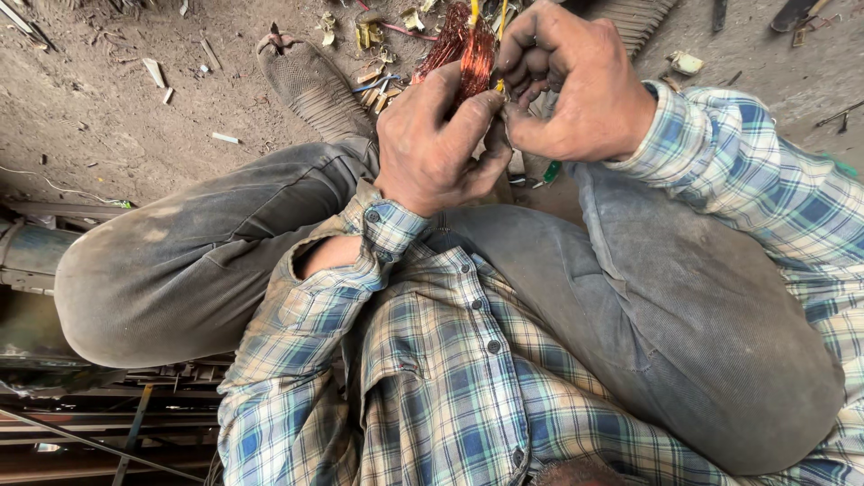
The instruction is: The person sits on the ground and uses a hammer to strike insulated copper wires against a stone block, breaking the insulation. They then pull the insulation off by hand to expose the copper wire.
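My left hand (438, 139) is closed on the lower end of a bundle of copper winding wire (466, 49), thumb and fingers pinching it, and my right hand (567, 81) is curled shut against the same bundle from the other side, the two hands touching above my knees. The bundle stands roughly upright over the dirt floor (99, 126), near its far edge in view. Just beyond it lie scattered wire scraps (382, 81), beside my shoe (315, 81).
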